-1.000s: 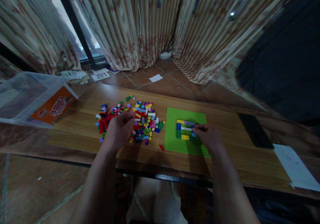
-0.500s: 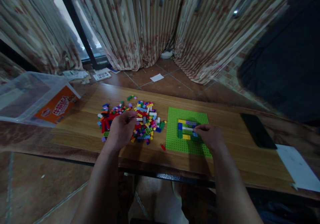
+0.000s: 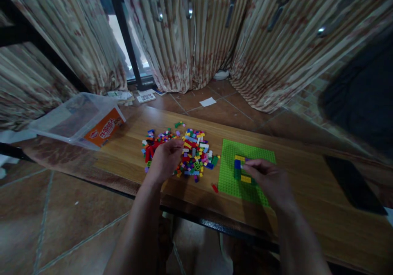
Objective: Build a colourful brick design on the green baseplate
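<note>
My left hand [image 3: 168, 160] hovers over the right part of a heap of loose toy bricks [image 3: 201, 160], its fingers pinched together. A small whitish brick [image 3: 185, 149] shows at those fingertips. Over the green baseplate [image 3: 227, 181], my right hand [image 3: 272, 179] is closed in a pinch, with a bit of a white brick [image 3: 242, 166] at its fingertips. On the baseplate stands a low outline of bricks, among them a blue brick [image 3: 237, 164] and a yellow brick [image 3: 246, 179]. My right hand hides its right side.
A clear plastic box [image 3: 73, 123] with an orange label stands at the table's left end. One red brick [image 3: 214, 188] lies between heap and baseplate. A dark flat phone-like object [image 3: 353, 183] rests on the wooden table [image 3: 301, 193] at the right. Curtains [image 3: 199, 41] hang behind.
The view has turned left, so everything sits further right. My right hand has shifted left across the brick outline, covering more of it. My left hand stays over the heap.
</note>
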Demonstrator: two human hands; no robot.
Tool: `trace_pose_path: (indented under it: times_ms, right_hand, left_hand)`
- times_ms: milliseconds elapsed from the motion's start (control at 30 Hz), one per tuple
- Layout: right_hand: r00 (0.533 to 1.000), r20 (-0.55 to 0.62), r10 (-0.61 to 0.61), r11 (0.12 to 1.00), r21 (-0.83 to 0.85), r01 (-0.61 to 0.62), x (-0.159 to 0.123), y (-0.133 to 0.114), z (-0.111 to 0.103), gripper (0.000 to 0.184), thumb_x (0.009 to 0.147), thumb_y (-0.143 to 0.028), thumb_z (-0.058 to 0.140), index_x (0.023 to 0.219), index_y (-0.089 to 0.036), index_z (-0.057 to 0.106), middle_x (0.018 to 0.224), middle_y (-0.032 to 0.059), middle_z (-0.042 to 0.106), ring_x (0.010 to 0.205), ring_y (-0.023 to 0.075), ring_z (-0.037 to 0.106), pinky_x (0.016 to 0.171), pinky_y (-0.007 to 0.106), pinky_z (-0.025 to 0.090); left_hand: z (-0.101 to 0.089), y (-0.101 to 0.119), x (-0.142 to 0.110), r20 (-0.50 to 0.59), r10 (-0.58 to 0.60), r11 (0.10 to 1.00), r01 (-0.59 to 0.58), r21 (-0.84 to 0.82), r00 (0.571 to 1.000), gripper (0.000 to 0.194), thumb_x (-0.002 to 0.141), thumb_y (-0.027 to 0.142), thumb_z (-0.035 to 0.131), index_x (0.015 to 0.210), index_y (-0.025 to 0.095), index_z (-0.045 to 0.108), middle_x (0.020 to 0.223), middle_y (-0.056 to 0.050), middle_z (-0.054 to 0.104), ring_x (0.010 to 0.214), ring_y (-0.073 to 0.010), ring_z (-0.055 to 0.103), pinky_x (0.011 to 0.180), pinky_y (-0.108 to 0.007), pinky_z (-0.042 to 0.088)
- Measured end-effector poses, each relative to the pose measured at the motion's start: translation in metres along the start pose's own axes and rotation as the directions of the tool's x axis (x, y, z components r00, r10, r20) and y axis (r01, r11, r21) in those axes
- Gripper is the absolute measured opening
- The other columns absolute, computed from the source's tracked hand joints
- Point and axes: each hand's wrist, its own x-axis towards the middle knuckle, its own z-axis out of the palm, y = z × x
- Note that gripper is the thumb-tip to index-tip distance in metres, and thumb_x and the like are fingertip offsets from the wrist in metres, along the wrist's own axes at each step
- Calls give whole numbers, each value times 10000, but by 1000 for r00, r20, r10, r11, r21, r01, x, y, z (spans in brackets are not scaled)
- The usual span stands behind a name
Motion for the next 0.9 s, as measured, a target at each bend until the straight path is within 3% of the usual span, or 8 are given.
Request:
trace_pose_path:
  times_ms: [100, 167, 267, 400, 533, 733, 900]
  right_hand:
    - [933, 357, -50, 990, -109, 95, -19, -15, 27, 202, 767, -414, 668, 815, -220, 693, 760, 6, 699, 710, 169, 626, 669, 295, 459]
    - [910, 414, -17, 944, -293, 151, -31, -22, 42, 159, 771, -368, 679, 842, -225, 683, 706, -10, 670, 645, 158, 598, 612, 280, 419]
    - [932, 360, -45, 809, -534, 246, -44, -27, 58, 62, 755, -258, 690, 794, -222, 658, 735, -6, 667, 675, 167, 598, 618, 283, 380]
    - [920, 363, -147, 738, -580, 347, -49, -26, 69, 103, 790, -140, 597, 727, -216, 627, 764, 4, 665, 728, 171, 615, 650, 282, 382]
    - [926, 324, -191, 777, -527, 345, -44, -23, 75, 132, 810, -133, 567, 722, -210, 627, 765, 11, 661, 721, 169, 625, 664, 281, 399]
    - [949, 175, -262, 854, -415, 313, -33, -17, 78, 132, 857, -219, 537, 789, -204, 649, 824, 44, 691, 755, 189, 648, 718, 306, 442]
    - [953, 157, -258, 888, -350, 298, -28, -13, 82, 137, 848, -243, 529, 852, -206, 661, 872, 53, 698, 789, 202, 656, 750, 332, 476]
  left_hand:
    - [-1, -2, 0, 7, 1, 1000, -1, 21, 1000, 306, 731, 277, 589, 978, 123, 682, 836, -26, 694, 745, -147, 621, 693, -232, 479]
    - [-3, -2, 0, -6, -12, 998, 12, 57, 1000, 306, 729, 262, 581, 982, 126, 685, 887, -32, 706, 778, -149, 632, 712, -226, 481]
    - [-5, -1, 0, -33, -22, 989, 27, 143, 999, 289, 722, 246, 563, 951, 130, 695, 924, -31, 714, 775, -142, 630, 683, -204, 473]
    - [-9, 0, 0, -50, -18, 971, 30, 239, 999, 285, 731, 247, 544, 944, 138, 698, 797, -6, 699, 687, -129, 605, 616, -192, 452]
    - [-10, -1, -1, -52, -25, 965, 38, 258, 998, 313, 747, 258, 544, 995, 138, 693, 737, 2, 680, 622, -121, 578, 579, -195, 438]
    - [-9, -2, -2, -59, 6, 960, 11, 280, 998, 296, 759, 228, 545, 994, 140, 701, 764, -3, 693, 635, -118, 586, 576, -191, 430]
    - [-7, 3, -5, -29, -6, 964, 14, 266, 1000, 350, 758, 153, 523, 1058, 148, 702, 857, -39, 726, 698, -146, 642, 614, -213, 468]
